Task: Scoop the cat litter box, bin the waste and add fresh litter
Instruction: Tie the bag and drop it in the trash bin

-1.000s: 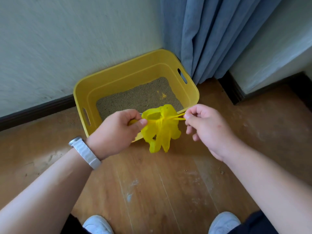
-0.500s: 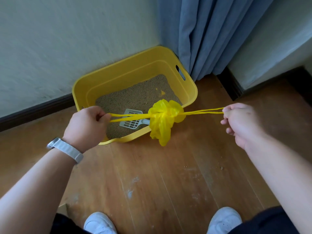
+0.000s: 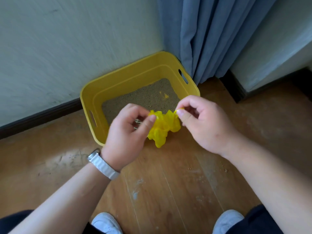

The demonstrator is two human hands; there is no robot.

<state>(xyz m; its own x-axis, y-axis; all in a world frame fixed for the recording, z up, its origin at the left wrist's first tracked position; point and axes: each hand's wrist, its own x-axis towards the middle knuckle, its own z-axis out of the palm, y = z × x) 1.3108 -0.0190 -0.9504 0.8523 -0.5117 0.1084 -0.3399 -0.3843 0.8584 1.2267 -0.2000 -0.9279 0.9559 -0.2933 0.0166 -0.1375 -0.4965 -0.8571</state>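
A small yellow plastic bag [image 3: 163, 128], bunched and tied, hangs in the air between my hands in front of the litter box. My left hand [image 3: 128, 130] pinches the bag's left tie end between thumb and forefinger. My right hand [image 3: 200, 122] pinches the right tie end [image 3: 179, 110]. The yellow litter box [image 3: 135, 73] stands in the wall corner with sandy litter [image 3: 143, 97] in it. A sliver of the pale scoop [image 3: 137, 122] shows behind my left fingers; the rest is hidden.
A blue curtain [image 3: 211, 36] hangs beside the box's right end. White walls with dark skirting [image 3: 38, 115] bound the corner. The wooden floor [image 3: 168, 183] has scattered litter grains. My white shoes [image 3: 106, 223] are at the bottom edge.
My hands had pulled the ties wide apart half a second ago; now they have come back together close to the bag, covering most of the scoop.
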